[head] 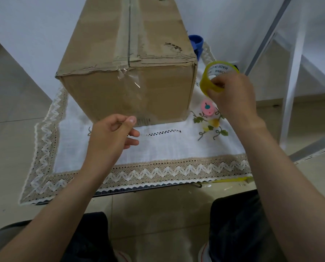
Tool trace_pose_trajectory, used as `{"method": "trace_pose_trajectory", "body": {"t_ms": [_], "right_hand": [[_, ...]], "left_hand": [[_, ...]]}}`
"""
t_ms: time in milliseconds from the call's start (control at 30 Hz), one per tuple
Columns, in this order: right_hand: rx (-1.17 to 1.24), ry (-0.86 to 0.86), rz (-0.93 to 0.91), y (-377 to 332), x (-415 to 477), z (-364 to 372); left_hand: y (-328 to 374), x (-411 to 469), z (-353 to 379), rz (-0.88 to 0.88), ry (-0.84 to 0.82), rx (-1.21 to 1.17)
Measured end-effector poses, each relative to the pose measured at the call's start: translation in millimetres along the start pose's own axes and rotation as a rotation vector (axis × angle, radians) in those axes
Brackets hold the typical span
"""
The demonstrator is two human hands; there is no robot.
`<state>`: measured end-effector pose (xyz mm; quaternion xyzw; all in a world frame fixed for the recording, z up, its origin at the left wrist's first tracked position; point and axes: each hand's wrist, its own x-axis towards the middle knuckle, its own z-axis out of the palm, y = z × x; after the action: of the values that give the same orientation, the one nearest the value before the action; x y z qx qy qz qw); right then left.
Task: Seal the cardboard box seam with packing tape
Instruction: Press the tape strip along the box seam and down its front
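Observation:
A large cardboard box (pixel 158 91) stands on a low table, its top seam (pixel 128 35) running away from me under old tape. A strip of clear tape (pixel 133 87) hangs from the box's top front edge down the front face. My left hand (pixel 110 135) is at the foot of that face, thumb and forefinger pinched together on what looks like the strip's lower end. To the right of the box, my right hand (pixel 233 95) grips a yellow roll of packing tape (pixel 208 80) in the air, apart from the box.
A white tablecloth (pixel 176 148) with a lace border covers the table. A small pink round object (pixel 207 107) lies by the box's right corner, and a blue object (pixel 196 42) sits behind the box. A white metal frame (pixel 294 72) stands at the right. My knees are below the table's front edge.

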<state>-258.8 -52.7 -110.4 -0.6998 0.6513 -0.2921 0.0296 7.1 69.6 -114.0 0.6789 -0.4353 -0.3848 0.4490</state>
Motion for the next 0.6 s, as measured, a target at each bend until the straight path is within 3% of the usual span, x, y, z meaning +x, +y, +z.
{"method": "trace_pose_trajectory", "body": {"t_ms": [200, 467, 600], "right_hand": [[-0.075, -0.029, -0.046, 11, 14, 23], [-0.071, -0.164, 0.069, 11, 13, 26], [-0.097, -0.063, -0.021, 4, 15, 15]], "left_hand": [[-1, 1, -2, -0.002, -0.008, 0.009], [-1, 3, 0, -0.005, -0.019, 0.003], [-2, 4, -1, -0.004, -0.037, -0.004]]}}
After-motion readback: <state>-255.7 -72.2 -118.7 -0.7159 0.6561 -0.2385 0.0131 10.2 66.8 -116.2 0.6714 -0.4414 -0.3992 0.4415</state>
